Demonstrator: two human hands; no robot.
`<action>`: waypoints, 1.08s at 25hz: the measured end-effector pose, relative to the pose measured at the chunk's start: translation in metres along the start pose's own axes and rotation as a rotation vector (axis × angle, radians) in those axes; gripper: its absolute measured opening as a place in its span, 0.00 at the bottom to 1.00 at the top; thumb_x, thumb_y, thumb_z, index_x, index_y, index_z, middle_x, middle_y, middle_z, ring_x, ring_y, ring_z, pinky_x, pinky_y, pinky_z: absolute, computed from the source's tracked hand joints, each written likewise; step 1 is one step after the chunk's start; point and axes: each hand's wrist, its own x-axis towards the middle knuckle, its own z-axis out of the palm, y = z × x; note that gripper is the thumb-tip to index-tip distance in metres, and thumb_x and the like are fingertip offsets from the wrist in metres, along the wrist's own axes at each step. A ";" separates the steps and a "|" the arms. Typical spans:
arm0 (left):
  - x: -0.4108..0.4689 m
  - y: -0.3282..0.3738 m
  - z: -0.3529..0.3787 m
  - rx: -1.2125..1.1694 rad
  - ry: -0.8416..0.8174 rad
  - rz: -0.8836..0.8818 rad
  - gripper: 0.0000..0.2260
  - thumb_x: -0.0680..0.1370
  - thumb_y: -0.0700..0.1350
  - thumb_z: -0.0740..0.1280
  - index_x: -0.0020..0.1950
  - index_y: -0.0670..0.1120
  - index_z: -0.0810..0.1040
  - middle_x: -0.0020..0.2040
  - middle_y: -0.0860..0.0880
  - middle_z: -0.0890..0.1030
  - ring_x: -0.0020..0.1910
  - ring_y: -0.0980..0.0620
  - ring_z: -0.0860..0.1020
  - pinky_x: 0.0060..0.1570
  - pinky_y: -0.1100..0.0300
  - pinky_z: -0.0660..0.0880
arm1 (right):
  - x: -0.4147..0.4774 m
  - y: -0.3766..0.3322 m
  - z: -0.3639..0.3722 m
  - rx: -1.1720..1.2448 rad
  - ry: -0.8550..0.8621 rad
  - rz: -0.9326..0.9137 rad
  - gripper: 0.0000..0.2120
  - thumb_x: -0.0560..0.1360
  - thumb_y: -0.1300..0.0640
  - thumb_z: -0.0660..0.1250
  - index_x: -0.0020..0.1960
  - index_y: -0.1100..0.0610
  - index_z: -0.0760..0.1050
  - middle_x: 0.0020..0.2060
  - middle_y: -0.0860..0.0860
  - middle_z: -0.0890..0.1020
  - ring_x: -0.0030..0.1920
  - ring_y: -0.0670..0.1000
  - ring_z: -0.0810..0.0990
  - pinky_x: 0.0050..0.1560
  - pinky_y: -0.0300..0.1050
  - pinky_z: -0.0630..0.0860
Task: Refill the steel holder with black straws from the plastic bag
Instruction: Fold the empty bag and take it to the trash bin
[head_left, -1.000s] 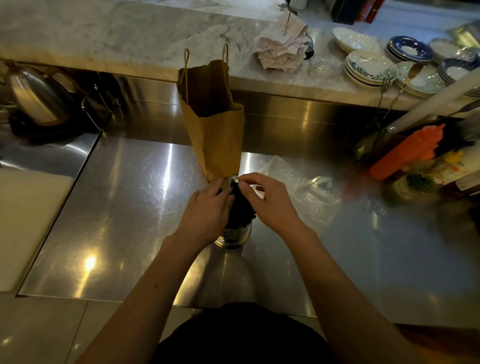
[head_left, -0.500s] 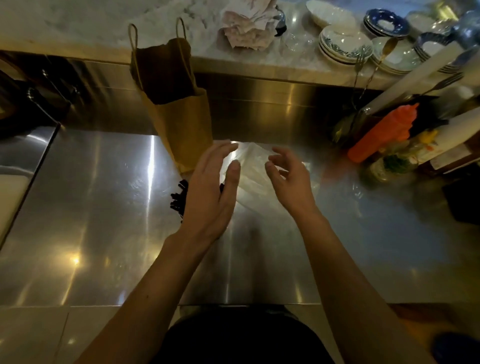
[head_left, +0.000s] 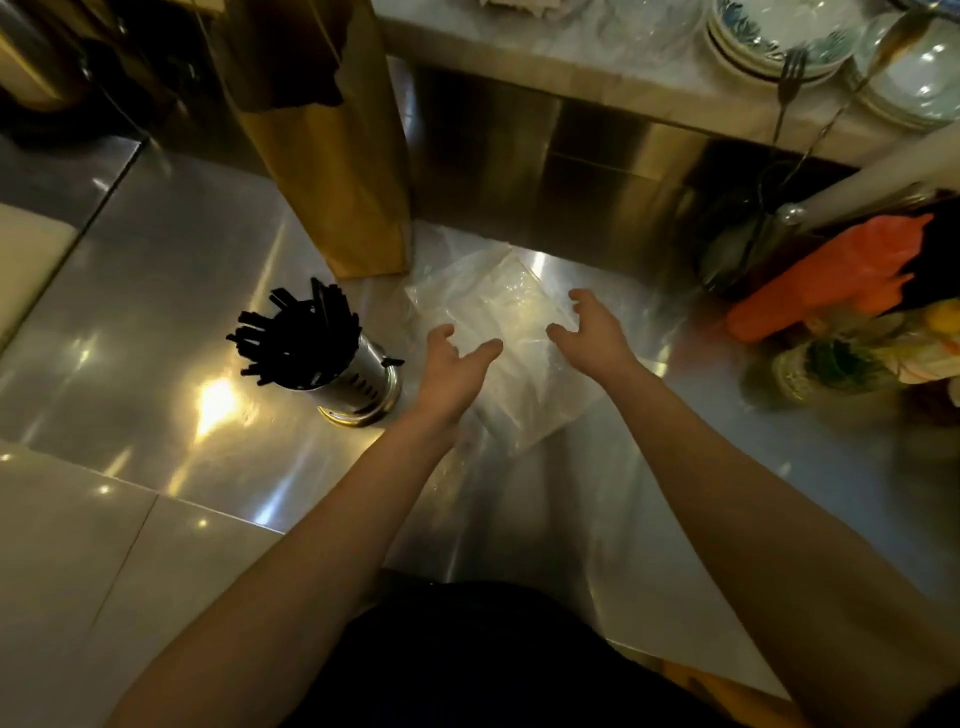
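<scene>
On the steel worktop (head_left: 166, 291) we hover our left hand (head_left: 452, 371) and right hand (head_left: 592, 332), fingers (head_left: 582, 299) spread and gripping nothing, over the seemingly empty plastic bag (head_left: 498, 291), probably to clear it away, since the steel holder (head_left: 371, 374) left of it stands packed with black straws (head_left: 296, 338).

The steel holder (head_left: 358, 382) of straws (head_left: 296, 340) stands left of the plastic bag (head_left: 498, 306), paper bag (head_left: 332, 156) behind both.

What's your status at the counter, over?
Left hand and right hand open, over the plastic bag, holding nothing. Steel holder stands, holding black straws. Paper bag behind, clear of both hands.
</scene>
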 end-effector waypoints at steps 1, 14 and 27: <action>0.014 -0.011 0.003 -0.043 0.010 -0.064 0.34 0.76 0.48 0.71 0.76 0.47 0.56 0.72 0.48 0.65 0.67 0.48 0.70 0.54 0.57 0.68 | 0.006 0.005 0.000 -0.025 -0.023 0.008 0.29 0.77 0.53 0.67 0.75 0.56 0.60 0.70 0.58 0.70 0.68 0.60 0.71 0.65 0.51 0.69; 0.063 -0.061 -0.002 -0.210 0.085 -0.190 0.09 0.76 0.34 0.68 0.56 0.39 0.78 0.46 0.39 0.80 0.34 0.48 0.79 0.33 0.58 0.79 | 0.022 0.035 0.013 0.190 -0.212 0.174 0.19 0.76 0.51 0.70 0.64 0.57 0.75 0.58 0.58 0.80 0.55 0.58 0.81 0.52 0.48 0.79; 0.000 -0.039 -0.056 -0.222 -0.284 -0.061 0.06 0.80 0.39 0.64 0.54 0.39 0.78 0.48 0.43 0.84 0.41 0.50 0.85 0.41 0.58 0.82 | -0.086 0.019 -0.043 0.683 -0.238 0.098 0.04 0.79 0.65 0.63 0.49 0.59 0.76 0.42 0.55 0.86 0.40 0.53 0.86 0.40 0.43 0.82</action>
